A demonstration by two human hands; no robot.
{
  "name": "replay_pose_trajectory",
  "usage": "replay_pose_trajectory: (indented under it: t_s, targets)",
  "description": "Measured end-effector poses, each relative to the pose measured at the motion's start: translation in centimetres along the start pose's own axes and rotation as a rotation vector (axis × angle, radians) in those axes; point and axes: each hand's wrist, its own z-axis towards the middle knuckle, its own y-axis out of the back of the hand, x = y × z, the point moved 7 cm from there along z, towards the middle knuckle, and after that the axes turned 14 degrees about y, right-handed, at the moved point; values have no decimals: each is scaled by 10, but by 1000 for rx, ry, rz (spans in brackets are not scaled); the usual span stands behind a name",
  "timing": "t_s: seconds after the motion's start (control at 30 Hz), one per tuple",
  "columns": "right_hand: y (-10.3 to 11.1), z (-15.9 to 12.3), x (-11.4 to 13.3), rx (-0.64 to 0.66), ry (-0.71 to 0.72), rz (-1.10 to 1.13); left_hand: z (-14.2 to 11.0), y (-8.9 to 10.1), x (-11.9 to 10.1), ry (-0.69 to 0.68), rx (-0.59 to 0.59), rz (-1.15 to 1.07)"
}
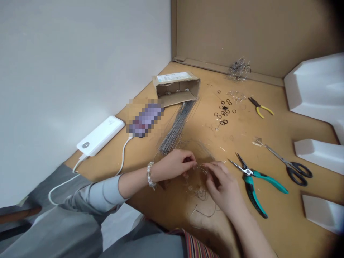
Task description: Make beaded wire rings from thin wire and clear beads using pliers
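The left hand [180,165], with a pale beaded bracelet [151,175] at the wrist, is drawn closed, thumb and forefinger pinched on a fine, clear-and-silvery wire piece [203,171] located between the two hands, above the brown tabletop [209,139]. The right hand [224,182] is partly curled, its forefinger tip at the same piece and its thumb set apart below; whether it has a grip cannot be determined. Beneath the hands lies a small tangle of thin, shiny wire [200,194]. Beyond the left hand is a bundle of straight, grey metal wires [176,130], its far end at an open brown cardboard box [177,89] lying on its side. To the right of the right hand rest long-nosed pliers with teal-and-black handles [251,175], jaws spread, and black-handled metal scissors [291,166]. Farther back are scattered black rings [225,108] and small yellow-handled pliers [259,106]. At left, a white rectangular power bank [100,136] lies near a phone with a blurred screen [146,120]; a white cable is plugged into each.
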Motion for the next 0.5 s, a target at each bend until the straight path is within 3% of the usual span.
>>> replay_pose_trajectory:
  t_s: [0.17, 0.4, 0.5]
  targets:
    - [-2, 1, -7, -55, -61, 104, 1, 1, 6, 32, 14, -109]
    - [1, 3, -5, -59, -56, 94, -12, 3, -17, -239, -113, 78]
    - [1, 4, -1, -63, -26, 83, -13, 0, -20, -285, -144, 124]
